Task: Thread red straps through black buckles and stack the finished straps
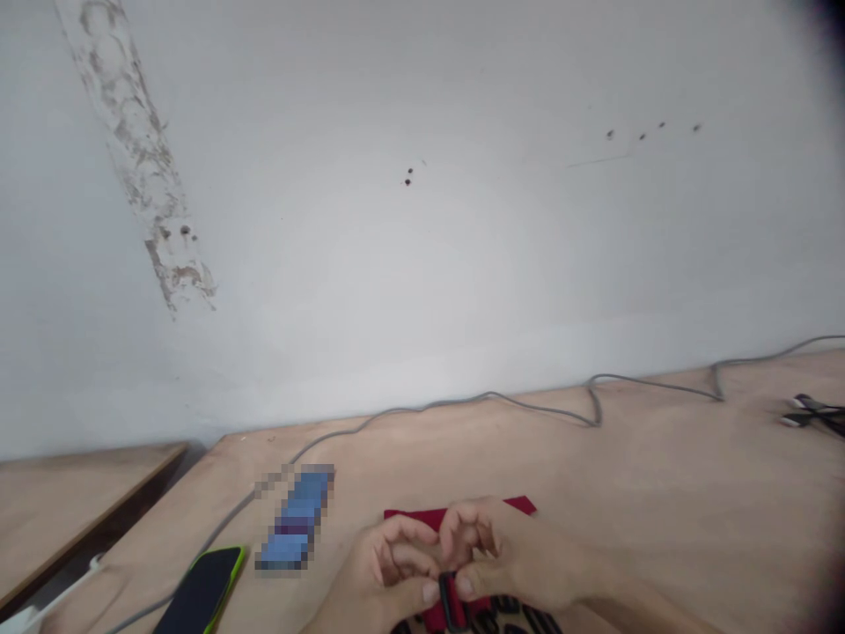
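Note:
At the lower middle of the head view, a black strap buckle (450, 602) with a strip of red webbing through it is pinched between my two hands. My left hand (394, 568) grips its left side, thumb at the buckle and fingers curled. From the right, my right hand (496, 550) presses its thumb near the same buckle, with its fingers bent inward. Red webbing (413, 514) shows behind the fingers, one end sticking out past my right hand. Below the hands lie several more black buckles (508, 608), partly cut off by the frame's bottom edge.
A phone with a green case (204, 592) lies at the lower left of the wooden table (660, 493). Beside it is a blurred-out blue item (297, 519). A grey cable (396, 410) runs along the wall, and black cables (815, 414) lie at the far right.

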Demonstrator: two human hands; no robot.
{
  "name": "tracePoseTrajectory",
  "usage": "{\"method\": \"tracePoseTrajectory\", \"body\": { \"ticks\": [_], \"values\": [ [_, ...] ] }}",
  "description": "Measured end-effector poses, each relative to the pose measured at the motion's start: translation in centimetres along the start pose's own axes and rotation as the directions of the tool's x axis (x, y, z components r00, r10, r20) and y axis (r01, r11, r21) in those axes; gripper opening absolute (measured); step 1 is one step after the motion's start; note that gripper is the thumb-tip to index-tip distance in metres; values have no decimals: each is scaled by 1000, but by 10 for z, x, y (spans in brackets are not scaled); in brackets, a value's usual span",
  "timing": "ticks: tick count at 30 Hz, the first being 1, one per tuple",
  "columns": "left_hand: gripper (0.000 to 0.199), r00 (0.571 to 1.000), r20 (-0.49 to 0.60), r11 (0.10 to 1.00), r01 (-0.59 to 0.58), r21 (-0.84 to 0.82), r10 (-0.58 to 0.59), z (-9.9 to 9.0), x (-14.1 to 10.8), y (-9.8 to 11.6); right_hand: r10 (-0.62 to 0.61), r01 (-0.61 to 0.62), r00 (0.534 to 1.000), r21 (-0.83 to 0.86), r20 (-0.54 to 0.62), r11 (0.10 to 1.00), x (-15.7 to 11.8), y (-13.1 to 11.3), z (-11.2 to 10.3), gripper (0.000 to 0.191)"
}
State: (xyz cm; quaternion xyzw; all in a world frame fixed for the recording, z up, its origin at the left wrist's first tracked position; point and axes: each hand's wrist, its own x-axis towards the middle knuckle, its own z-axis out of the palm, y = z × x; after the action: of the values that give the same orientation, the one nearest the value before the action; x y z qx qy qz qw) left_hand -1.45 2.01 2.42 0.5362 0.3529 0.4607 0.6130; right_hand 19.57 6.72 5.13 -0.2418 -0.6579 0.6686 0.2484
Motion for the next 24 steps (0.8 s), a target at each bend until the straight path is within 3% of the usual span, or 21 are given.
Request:
{"method": "tracePoseTrajectory", "body": {
  "ticks": [5, 8, 10, 13, 15, 18, 21, 24],
  "values": [
    [31, 967, -209, 969, -98, 228, 147, 6, 2, 3, -127, 12, 956, -397, -265, 918, -4, -20, 2, 9],
    [24, 944, -193, 891, -165, 422, 266, 10, 0, 2, -103, -62, 936, -446, -337, 893, -4, -21, 14, 8],
    [30, 913, -116, 757, -247, 605, 391, 10, -2, 0, -91, -97, 928, -470, -362, 877, -3, -16, 24, 15],
    [42, 831, 36, 418, -316, 852, 555, 8, -4, -4, -105, -99, 921, -485, -375, 869, -1, -7, 36, 20],
    [39, 799, 125, 209, -300, 931, 588, 6, -4, -4, -90, -110, 922, -477, -377, 872, -1, -3, 40, 20],
    [36, 782, 202, 60, -292, 954, 590, 3, -4, 0, -101, -92, 920, -459, -380, 884, 0, -3, 39, 22],
    [36, 780, 186, 109, -309, 945, 598, 3, -6, 10, -156, 2, 909, -369, -387, 930, 2, -6, 28, 25],
    [29, 816, 23, 345, -269, 899, 578, 4, -9, 19, -109, 85, 916, -79, -387, 993, 3, -16, 13, 34]
  ]
}}
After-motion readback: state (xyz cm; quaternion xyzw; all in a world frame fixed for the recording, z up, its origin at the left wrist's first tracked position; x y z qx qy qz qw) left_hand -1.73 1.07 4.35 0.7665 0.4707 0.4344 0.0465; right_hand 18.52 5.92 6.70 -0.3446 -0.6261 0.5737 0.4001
